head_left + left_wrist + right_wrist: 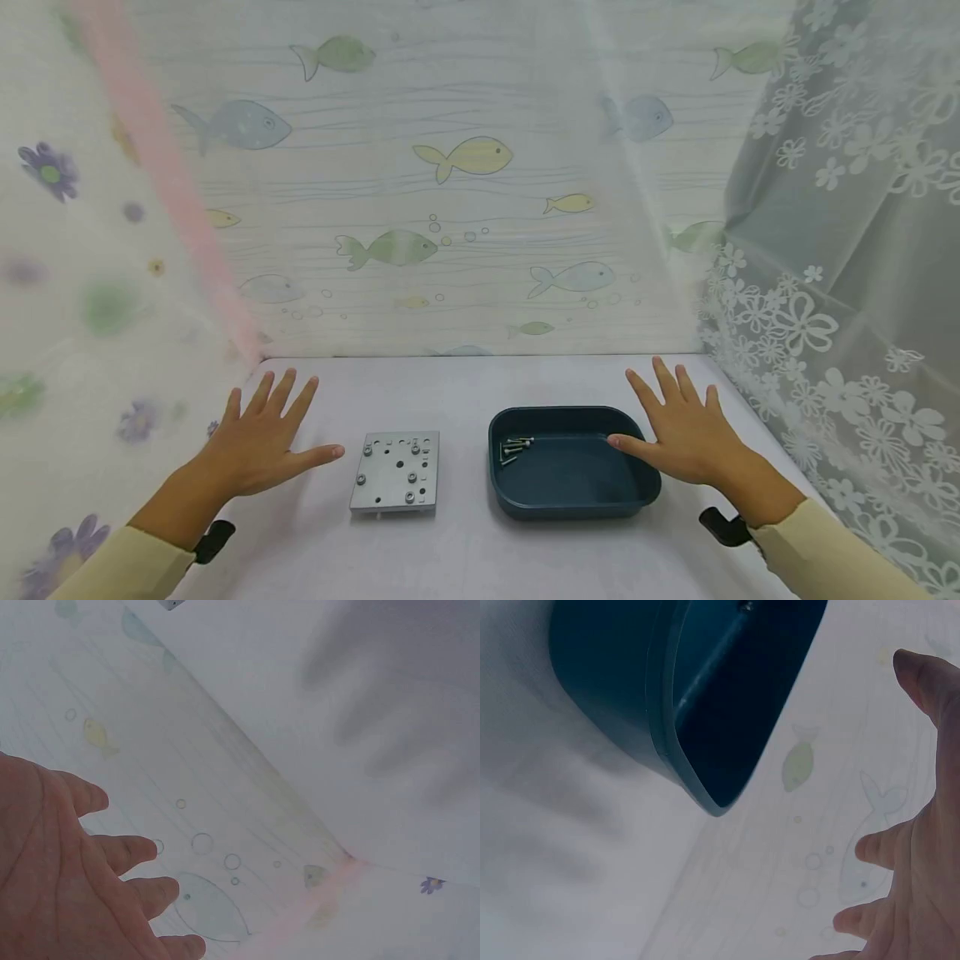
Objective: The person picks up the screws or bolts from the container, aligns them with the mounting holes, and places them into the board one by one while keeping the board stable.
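Both hands are held out above the table with fingers spread and nothing in them. The left hand (pixel 258 442) is to the left of a square metal plate (pixel 388 492), which has holes and several socket-head screws (pixel 412 477) standing in it. Over the right end of a dark blue tray (pixel 577 510) hovers the thumb of the right hand (pixel 686 433); the rest of that hand is beyond the tray's right side. Inside the tray, at its left, lie several loose screws (pixel 513 451). In the right wrist view the tray (pixel 607 682) is apart from the fingers.
A white cloth covers the table (pixel 465 558). Behind it hangs a fish-print curtain (pixel 480 100). A flowered sheet (pixel 90 333) borders the left side, and a lace curtain (pixel 840 275) the right. Dark straps (pixel 215 542) sit at the wrists.
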`<state>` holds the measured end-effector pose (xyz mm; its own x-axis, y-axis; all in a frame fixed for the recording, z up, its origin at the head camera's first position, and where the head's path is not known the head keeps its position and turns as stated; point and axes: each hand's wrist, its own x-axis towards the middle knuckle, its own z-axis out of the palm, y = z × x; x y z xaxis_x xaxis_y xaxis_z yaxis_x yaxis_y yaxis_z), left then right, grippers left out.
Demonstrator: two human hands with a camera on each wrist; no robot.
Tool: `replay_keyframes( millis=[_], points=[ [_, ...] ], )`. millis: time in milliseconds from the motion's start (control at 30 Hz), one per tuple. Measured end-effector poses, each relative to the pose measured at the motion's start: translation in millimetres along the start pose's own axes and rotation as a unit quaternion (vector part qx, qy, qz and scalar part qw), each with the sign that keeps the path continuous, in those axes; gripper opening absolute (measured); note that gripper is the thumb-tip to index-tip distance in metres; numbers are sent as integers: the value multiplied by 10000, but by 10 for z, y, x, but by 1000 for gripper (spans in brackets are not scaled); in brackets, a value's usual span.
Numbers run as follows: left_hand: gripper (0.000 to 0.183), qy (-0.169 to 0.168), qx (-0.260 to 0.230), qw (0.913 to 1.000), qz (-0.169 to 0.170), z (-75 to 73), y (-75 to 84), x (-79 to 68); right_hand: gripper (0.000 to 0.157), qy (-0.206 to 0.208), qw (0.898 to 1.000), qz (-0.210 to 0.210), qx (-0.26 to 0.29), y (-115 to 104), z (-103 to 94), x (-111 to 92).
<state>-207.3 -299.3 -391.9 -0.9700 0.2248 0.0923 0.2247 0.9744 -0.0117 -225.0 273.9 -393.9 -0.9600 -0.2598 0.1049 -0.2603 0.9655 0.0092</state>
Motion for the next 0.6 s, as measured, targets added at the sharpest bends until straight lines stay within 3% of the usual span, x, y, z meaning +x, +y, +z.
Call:
replay_keyframes(
  millis=[400, 600],
  points=[
    [119, -38, -90, 9999, -54, 27, -16, -1, 109, -37, 9999, -34, 113, -29, 13, 26],
    [115, -43, -526, 9986, -50, 167, -18, 12, 105, -7, 9992, -204, 344, -73, 20, 83]
  ],
)
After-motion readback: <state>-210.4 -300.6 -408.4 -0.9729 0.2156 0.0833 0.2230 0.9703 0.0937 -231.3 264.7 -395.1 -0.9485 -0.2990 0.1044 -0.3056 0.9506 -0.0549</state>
